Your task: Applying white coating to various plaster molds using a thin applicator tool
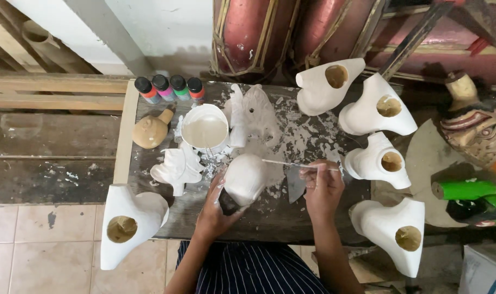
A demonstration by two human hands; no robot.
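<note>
1. Far left: white-coated carved piece [129, 223] stands at the table [269, 215] corner; four small paint bottles [169, 89] at the back; bare wooden figure [150, 130] beside a bowl of white paint [205, 129].
2. Centre: left hand [215, 209] clamped on the base of a rounded white head [245, 178], holding it just above the table.
3. Right hand [323, 188] pinched shut on a thin brush [291, 163]; tip touches the head; priming looks underway; next stroke needs the head turned.
4. Right: four more white pieces [379, 111] stand around.
</note>
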